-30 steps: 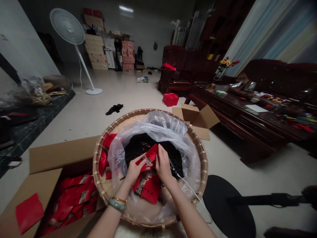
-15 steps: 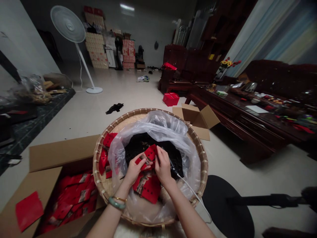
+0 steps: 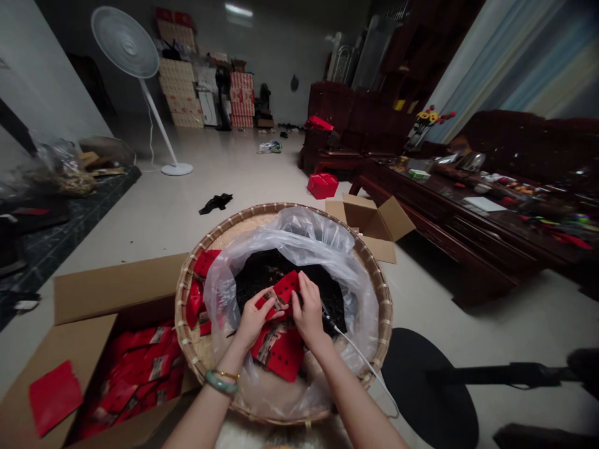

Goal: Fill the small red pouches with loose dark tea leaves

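Observation:
A small red packet [image 3: 287, 285] with dark dots and a printed picture is held over a clear plastic bag [image 3: 367, 305]. My left hand [image 3: 253, 321] pinches its lower left part, and my right hand [image 3: 309, 312] has its fingers closed at the upper right edge. Dark, loose-looking contents [image 3: 255, 265] fill the bag, which lies open in a round woven basket [image 3: 384, 293]. Just below my hands lies another red packet [image 3: 287, 355]. Beside my right hand is a black-handled tool [image 3: 330, 322] on a white cable; its far end is partly hidden.
Several red packets [image 3: 145, 368] fill a cardboard box [image 3: 121, 287] at left. More packets [image 3: 196, 302] lie inside the basket's left side. A round black stand base [image 3: 425, 386] is at right. Beyond stand an open carton [image 3: 369, 218], a low table [image 3: 435, 212] and a white fan [image 3: 126, 43].
My right fingers have shifted slightly on the packet's upper edge. My left hand keeps its hold, and the view has moved a little.

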